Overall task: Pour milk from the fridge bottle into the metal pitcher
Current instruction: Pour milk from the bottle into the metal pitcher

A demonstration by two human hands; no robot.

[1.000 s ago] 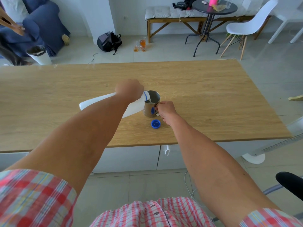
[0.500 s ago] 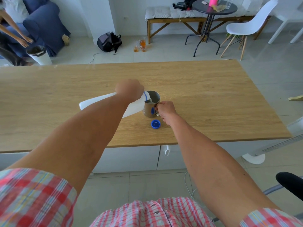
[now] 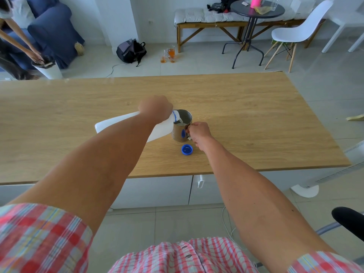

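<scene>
The milk bottle [image 3: 122,123] is held nearly flat above the bench [image 3: 256,119], its long axis running from its base at the left to its blue-ringed mouth at the right. The left hand [image 3: 155,108] is wrapped over the bottle's shoulder, close behind the neck; its fingers are curled out of sight around the far side, but a firm grasp on the bottle can be judged from the way it is carried. The mouth is set just over the near-left rim of the metal pitcher [image 3: 182,128], and a thin white stream is seen falling inside, where a pale surface of milk lies low in the vessel.

The coming move is judged to turn on this one relation: the neck must be kept over the opening while the base at the left is raised or lowered, so the tilt is governed by the left hand alone. The right hand [image 3: 198,133] lies just right of the pitcher, its fingers closed on what appears to be the handle, so the vessel is steadied upright on the wood. The pour is judged to be under way, with much room left.

The blue cap [image 3: 186,149] is laid on the bench just in front of the pitcher, apart from it. The bench top is otherwise bare wood. Beyond it, a tiled floor, a backpack [image 3: 131,51], a round side table [image 3: 256,10] and a white chair [image 3: 297,30] are seen.
</scene>
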